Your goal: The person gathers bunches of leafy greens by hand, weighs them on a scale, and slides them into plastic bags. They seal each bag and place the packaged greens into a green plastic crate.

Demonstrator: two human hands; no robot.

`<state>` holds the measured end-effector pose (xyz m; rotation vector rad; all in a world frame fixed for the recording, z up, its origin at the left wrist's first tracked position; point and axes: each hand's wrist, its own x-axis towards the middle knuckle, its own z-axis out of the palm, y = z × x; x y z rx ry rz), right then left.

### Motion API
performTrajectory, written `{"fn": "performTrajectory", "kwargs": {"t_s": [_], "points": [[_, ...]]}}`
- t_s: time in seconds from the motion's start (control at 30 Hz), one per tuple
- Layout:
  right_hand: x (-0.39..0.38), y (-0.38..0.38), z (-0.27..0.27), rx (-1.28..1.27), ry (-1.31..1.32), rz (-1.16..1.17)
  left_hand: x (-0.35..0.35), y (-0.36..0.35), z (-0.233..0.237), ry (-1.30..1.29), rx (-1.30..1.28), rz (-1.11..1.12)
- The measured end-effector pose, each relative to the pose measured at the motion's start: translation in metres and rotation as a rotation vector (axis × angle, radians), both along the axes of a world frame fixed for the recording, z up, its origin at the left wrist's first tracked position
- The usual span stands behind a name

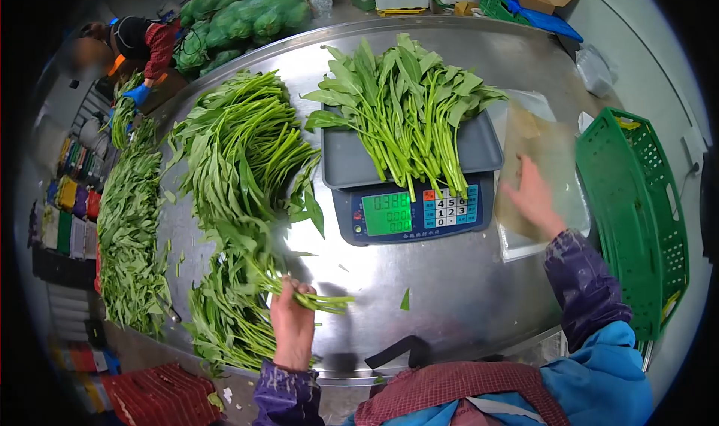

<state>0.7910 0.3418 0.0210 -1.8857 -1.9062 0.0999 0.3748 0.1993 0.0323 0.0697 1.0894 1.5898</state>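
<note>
A bunch of leafy green stems [419,119] lies on the grey tray of a digital scale [412,215], its display lit green. My left hand [292,314], below the scale to the left, is closed around a few green stems [329,302] beside a large pile of the same greens [232,141]. To the right of the scale, my right hand [533,195] is over a stack of clear plastic bags [524,239]. Its fingers are spread and somewhat blurred, with nothing gripped between them.
A green crate [633,224] stands at the right edge of the metal table [464,291]. Another long row of greens [131,231] lies at left. A co-worker's blue-gloved hand [138,94] touches greens at the upper left. Green net sacks [255,22] sit behind the table.
</note>
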Motion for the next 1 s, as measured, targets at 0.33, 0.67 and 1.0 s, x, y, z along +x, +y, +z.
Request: {"fn": "performTrajectory", "kwargs": {"t_s": [0.33,0.67,1.0], "points": [[-0.079,0.029,0.077,-0.008,0.193,0.122,0.066,-0.003,0.018,-0.217,0.098,-0.147],[-0.129,0.095,0.082,-0.036,0.010,0.111,0.075,0.001,0.028,-0.119,0.137,-0.211],[-0.183,-0.062,0.079,0.033,0.503,0.848,0.088,0.009,0.037,0.038,0.309,-0.125]]}}
